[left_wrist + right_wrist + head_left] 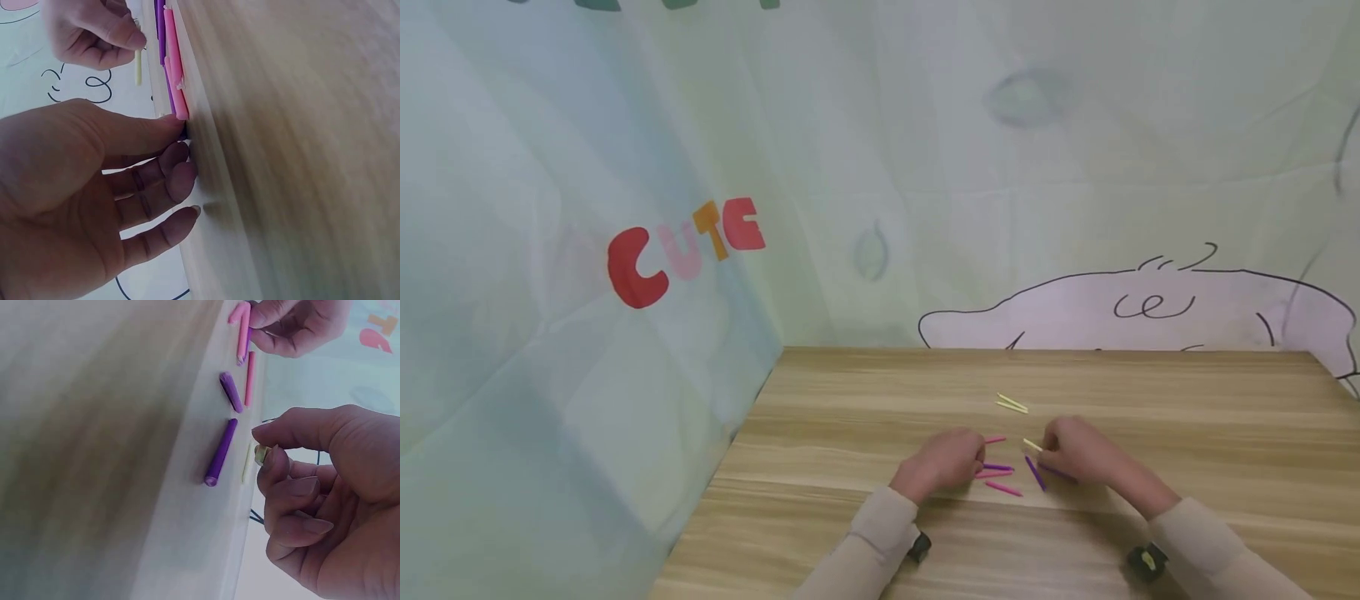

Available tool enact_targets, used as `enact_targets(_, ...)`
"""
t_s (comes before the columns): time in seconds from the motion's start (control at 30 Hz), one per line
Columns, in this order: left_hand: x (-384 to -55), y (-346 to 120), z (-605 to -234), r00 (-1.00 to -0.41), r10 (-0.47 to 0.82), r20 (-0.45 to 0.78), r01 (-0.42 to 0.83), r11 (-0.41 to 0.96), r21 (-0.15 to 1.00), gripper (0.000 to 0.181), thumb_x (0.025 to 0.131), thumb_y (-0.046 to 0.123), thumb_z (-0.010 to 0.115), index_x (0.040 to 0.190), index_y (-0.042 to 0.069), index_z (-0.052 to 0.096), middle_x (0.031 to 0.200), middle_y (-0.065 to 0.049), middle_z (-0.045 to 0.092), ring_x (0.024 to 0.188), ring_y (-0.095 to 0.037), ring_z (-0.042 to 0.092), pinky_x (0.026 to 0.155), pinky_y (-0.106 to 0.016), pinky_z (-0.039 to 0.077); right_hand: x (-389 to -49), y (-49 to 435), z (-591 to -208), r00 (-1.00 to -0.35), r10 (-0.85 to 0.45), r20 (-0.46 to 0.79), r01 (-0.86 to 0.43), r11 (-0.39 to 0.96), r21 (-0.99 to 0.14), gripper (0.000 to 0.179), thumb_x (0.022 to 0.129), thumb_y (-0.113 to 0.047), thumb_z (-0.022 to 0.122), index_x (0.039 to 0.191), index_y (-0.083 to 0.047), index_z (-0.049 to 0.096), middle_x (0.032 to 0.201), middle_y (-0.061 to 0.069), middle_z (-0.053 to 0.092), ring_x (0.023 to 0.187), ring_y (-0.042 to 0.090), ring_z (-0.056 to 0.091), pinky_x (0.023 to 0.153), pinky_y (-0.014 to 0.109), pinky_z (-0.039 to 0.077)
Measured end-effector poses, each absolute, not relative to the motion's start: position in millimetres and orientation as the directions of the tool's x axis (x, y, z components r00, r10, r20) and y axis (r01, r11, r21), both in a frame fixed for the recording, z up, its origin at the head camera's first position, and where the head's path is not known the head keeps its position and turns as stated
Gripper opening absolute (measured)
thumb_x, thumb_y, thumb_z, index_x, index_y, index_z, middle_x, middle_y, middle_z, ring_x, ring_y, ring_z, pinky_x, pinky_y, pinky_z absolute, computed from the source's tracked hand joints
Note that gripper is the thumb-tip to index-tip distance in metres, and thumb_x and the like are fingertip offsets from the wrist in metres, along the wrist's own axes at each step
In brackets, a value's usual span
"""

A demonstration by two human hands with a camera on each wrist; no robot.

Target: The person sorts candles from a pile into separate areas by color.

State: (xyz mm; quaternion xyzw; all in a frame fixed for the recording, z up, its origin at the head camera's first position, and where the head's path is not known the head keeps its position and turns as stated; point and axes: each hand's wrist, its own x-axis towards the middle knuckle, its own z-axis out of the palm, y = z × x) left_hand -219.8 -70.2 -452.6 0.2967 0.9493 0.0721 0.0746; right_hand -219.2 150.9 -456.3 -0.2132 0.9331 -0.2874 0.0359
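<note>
Right hand [1078,450] pinches 1 pale yellow stick [1032,446] between thumb and forefinger, over the wooden table [850,400]. Left hand [947,457] has thumb and forefinger clamped on the end of a purple stick [997,467], its other fingers loosely bent. 1 pink stick [994,475] lies right beside that purple stick, a 2nd pink stick [1003,489] lies nearer the person, and a 3rd pink stick [995,439] shows beyond, its left end meeting or passing behind the left hand; which, cannot be told. Between the hands another purple stick [1034,472] slants on the table, and 1 more purple stick [1058,473] runs partly beneath the right hand. Farther back, 2 yellow sticks [1012,402] lie close together. Pale sleeves [865,550] cover both forearms, and each wrist carries a dark device [1147,562]. Behind the table hangs a pale cloth [850,125] with coloured letters [687,267] at left and a cartoon drawing [1060,308] at right.
</note>
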Motion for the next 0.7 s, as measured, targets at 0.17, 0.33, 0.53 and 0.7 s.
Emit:
enact_targets(0.17, -220, -70, -453, -0.818, 0.563, -0.117, 0.538, 0.821, 0.193, 0.017, 0.082, 0.010, 0.058, 0.067, 0.017, 0.054, 0.063, 0.007, 0.048, 0.056, -0.009, 0.044, 0.049, -0.022, 0.037, -225, 149, -454, -0.907, -0.414, 0.077, -0.386, 0.747, -0.541, 0.013, 0.072, -0.010, 0.065, 0.061, -0.012, 0.057, 0.054, -0.006, 0.051, 0.045, 0.009, 0.045, 0.042, 0.026, 0.039)
enact_targets(0.33, -219, -70, -450, -0.814, 0.571, -0.111, 0.547, 0.816, 0.187, 0.020, 0.081, 0.008, 0.056, 0.064, 0.017, 0.052, 0.060, 0.007, 0.046, 0.054, -0.009, 0.042, 0.047, -0.022, 0.035, -235, 147, -454, -0.907, -0.413, 0.078, -0.390, 0.757, -0.525, 0.009, 0.074, -0.010, 0.065, 0.066, -0.009, 0.060, 0.059, -0.003, 0.053, 0.050, 0.010, 0.047, 0.047, 0.026, 0.042)
enact_targets(0.53, -218, -70, -449, -0.813, 0.571, -0.112, 0.545, 0.814, 0.200, 0.023, 0.081, 0.008, 0.056, 0.061, 0.016, 0.049, 0.058, 0.006, 0.044, 0.052, -0.008, 0.040, 0.045, -0.021, 0.033, -245, 144, -452, -0.903, -0.421, 0.089, -0.405, 0.759, -0.510, 0.008, 0.075, -0.009, 0.066, 0.068, -0.008, 0.061, 0.062, -0.002, 0.055, 0.052, 0.011, 0.048, 0.049, 0.026, 0.042)
enact_targets(0.7, -218, -70, -452, -0.818, 0.565, -0.105, 0.538, 0.817, 0.206, 0.022, 0.080, 0.008, 0.056, 0.061, 0.017, 0.050, 0.058, 0.006, 0.045, 0.051, -0.008, 0.040, 0.044, -0.021, 0.034, -255, 142, -453, -0.909, -0.409, 0.076, -0.389, 0.772, -0.502, 0.007, 0.075, -0.009, 0.065, 0.069, -0.007, 0.062, 0.062, -0.002, 0.055, 0.052, 0.012, 0.047, 0.048, 0.027, 0.042)
